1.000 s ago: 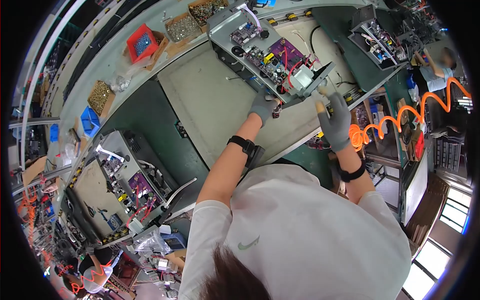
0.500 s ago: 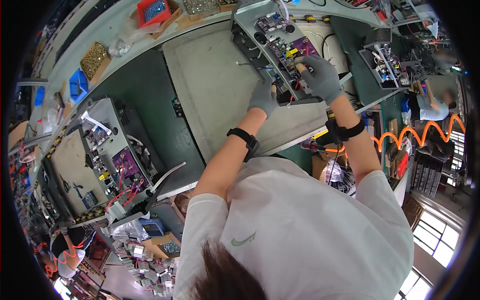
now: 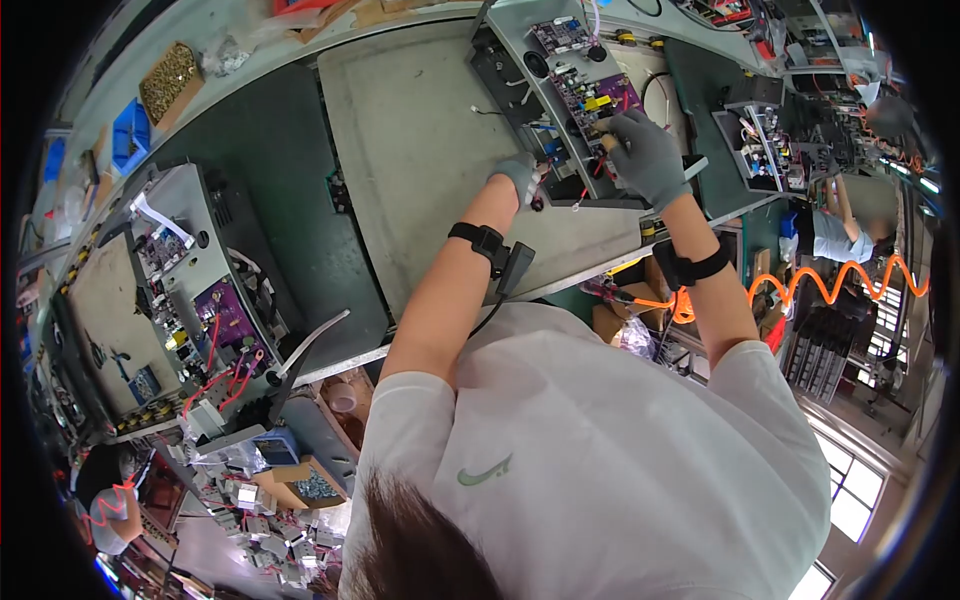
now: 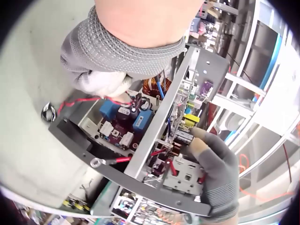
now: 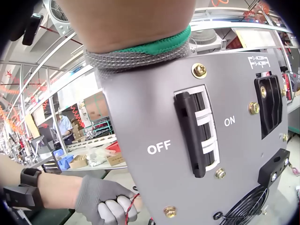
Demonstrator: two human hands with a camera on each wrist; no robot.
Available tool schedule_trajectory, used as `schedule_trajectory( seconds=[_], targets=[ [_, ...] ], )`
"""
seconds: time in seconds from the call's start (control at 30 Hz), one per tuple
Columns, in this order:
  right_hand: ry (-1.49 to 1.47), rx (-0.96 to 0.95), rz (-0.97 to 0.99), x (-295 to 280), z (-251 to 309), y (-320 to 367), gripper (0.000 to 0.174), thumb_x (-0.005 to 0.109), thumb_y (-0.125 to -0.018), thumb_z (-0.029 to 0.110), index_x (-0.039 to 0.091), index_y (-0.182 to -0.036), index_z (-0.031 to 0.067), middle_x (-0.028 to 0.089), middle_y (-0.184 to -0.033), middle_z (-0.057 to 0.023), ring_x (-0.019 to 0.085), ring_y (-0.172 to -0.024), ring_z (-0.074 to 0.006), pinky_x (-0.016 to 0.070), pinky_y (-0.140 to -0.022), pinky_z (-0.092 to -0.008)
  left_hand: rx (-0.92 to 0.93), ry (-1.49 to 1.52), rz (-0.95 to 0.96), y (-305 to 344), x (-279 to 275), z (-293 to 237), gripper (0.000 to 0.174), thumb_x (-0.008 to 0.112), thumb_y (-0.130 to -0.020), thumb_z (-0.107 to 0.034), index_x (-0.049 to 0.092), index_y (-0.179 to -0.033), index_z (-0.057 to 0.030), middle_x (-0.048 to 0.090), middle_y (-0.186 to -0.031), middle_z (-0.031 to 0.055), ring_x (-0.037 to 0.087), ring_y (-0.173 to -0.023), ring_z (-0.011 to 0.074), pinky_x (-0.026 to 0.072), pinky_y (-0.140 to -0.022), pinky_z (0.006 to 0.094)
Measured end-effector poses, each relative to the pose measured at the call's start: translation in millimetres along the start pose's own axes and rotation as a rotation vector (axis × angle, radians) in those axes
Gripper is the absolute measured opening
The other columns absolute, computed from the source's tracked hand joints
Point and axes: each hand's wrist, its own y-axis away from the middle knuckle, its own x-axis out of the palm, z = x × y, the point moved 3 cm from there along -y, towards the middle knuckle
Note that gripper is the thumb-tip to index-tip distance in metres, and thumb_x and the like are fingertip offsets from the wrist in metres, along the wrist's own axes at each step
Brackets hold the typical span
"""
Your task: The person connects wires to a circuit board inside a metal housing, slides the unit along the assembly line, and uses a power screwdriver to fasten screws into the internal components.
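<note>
An open grey metal unit (image 3: 511, 27) carries a purple board (image 3: 620, 92) and smaller boards; its side panel (image 5: 150, 126) reads OFF and ON beside a black switch. At the unit's near corner, my gloved left hand (image 3: 516, 177) has curled fingers, pinching a red and black wire (image 5: 131, 206) above the lower board, which bears blue parts (image 4: 142, 120). My gloved right hand (image 3: 650, 160) reaches over the upper boards, finger and thumb bent onto a dark cylindrical part (image 4: 183, 137). In the right wrist view the panel hides its fingers. A ring terminal (image 4: 96, 162) hangs on a red lead.
Another open unit (image 3: 188, 262) stands at left, a third (image 3: 747, 140) at far right. A screw box (image 3: 172, 85) and blue bin (image 3: 130, 136) line the back shelf. An orange coiled hose (image 3: 840, 283) hangs at right. Pale work surface (image 3: 400, 120) lies left of the unit.
Over the last second my right hand has come from beside the unit onto its boards. My left hand has shifted slightly at the near corner. The head view has shifted, too.
</note>
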Motion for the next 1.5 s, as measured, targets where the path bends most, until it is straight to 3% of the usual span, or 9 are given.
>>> schedule_trajectory(
  seconds=[0.43,0.77,0.87,0.97,1.03,1.23,1.3,1.37,1.5],
  targets=[
    [-0.016,0.010,-0.031,-1,6,0,0.015,0.060,-0.079,0.020,0.065,-0.091,0.0137,0.060,-0.089,-0.0062,0.061,-0.078,-0.0290,0.0491,-0.066,-0.0377,0.824,-0.915,-0.114,87,19,-29,0.030,0.059,-0.081,-0.026,0.062,-0.105,-0.0085,0.066,-0.092,0.0138,0.062,-0.073,0.0275,0.0487,-0.070,0.0347],
    [-0.130,0.024,-0.059,1,-4,3,0.016,0.060,-0.081,0.022,0.065,-0.092,0.0122,0.061,-0.087,-0.0072,0.060,-0.078,-0.0281,0.0487,-0.068,-0.0370,0.673,-0.886,-0.014,-17,4,-7,0.022,0.057,-0.079,-0.012,0.064,-0.098,-0.0017,0.064,-0.085,0.0180,0.065,-0.080,0.0265,0.0516,-0.065,0.0378],
    [-0.130,0.037,-0.032,5,-9,3,0.017,0.059,-0.081,0.022,0.065,-0.093,0.0119,0.061,-0.089,-0.0069,0.060,-0.080,-0.0276,0.0483,-0.070,-0.0370,0.065,0.075,-0.012,35,5,-1,0.027,0.057,-0.080,-0.008,0.060,-0.106,-0.0028,0.064,-0.092,0.0174,0.064,-0.085,0.0283,0.0509,-0.074,0.0382],
    [-0.074,-0.001,-0.080,5,-10,3,0.016,0.061,-0.078,0.017,0.066,-0.093,0.0116,0.061,-0.086,-0.0080,0.061,-0.074,-0.0255,0.0486,-0.066,-0.0353,0.531,-0.329,-0.034,61,7,-5,0.028,0.056,-0.082,-0.009,0.057,-0.110,-0.0037,0.063,-0.098,0.0148,0.063,-0.089,0.0309,0.0499,-0.078,0.0391],
    [-0.066,-0.013,-0.069,4,-9,4,0.016,0.061,-0.078,0.017,0.065,-0.094,0.0121,0.061,-0.089,-0.0076,0.061,-0.076,-0.0261,0.0487,-0.067,-0.0356,1.345,-0.947,-0.695,41,0,3,0.022,0.049,-0.087,-0.004,0.055,-0.108,-0.0024,0.062,-0.099,0.0101,0.064,-0.077,0.0171,0.0517,-0.063,0.0298],
    [0.250,-0.186,-0.019,15,35,13,0.019,0.058,-0.079,0.014,0.061,-0.098,0.0112,0.058,-0.103,-0.0074,0.060,-0.087,-0.0290,0.0485,-0.074,-0.0379,0.391,-0.135,0.000,58,11,-10,0.027,0.045,-0.089,-0.006,0.053,-0.115,-0.0059,0.061,-0.106,0.0108,0.057,-0.095,0.0186,0.0460,-0.080,0.0299],
    [0.240,-0.304,-0.031,42,57,20,0.020,0.057,-0.079,0.012,0.059,-0.099,0.0101,0.058,-0.106,-0.0084,0.059,-0.090,-0.0302,0.0482,-0.076,-0.0391,0.642,-0.226,0.066,25,5,-4,0.020,0.050,-0.090,-0.017,0.056,-0.104,-0.0044,0.063,-0.098,0.0096,0.058,-0.082,0.0164,0.0456,-0.072,0.0316],
    [0.084,0.281,0.284,95,67,22,0.024,0.052,-0.081,0.011,0.055,-0.104,0.0070,0.058,-0.104,-0.0128,0.060,-0.091,-0.0320,0.0481,-0.075,-0.0419,0.369,0.523,0.289,-3,-15,1,0.017,0.051,-0.088,-0.017,0.055,-0.100,-0.0045,0.064,-0.092,0.0112,0.059,-0.077,0.0194,0.0461,-0.070,0.0326],
    [0.016,0.421,0.191,126,46,15,0.028,0.042,-0.091,0.026,0.051,-0.105,0.0024,0.061,-0.102,-0.0201,0.061,-0.091,-0.0348,0.0498,-0.074,-0.0421,0.849,-0.531,-0.135,46,-23,-17,0.020,0.054,-0.085,-0.016,0.056,-0.101,-0.0039,0.063,-0.094,0.0152,0.060,-0.085,0.0255,0.0460,-0.075,0.0344]
  ],
)
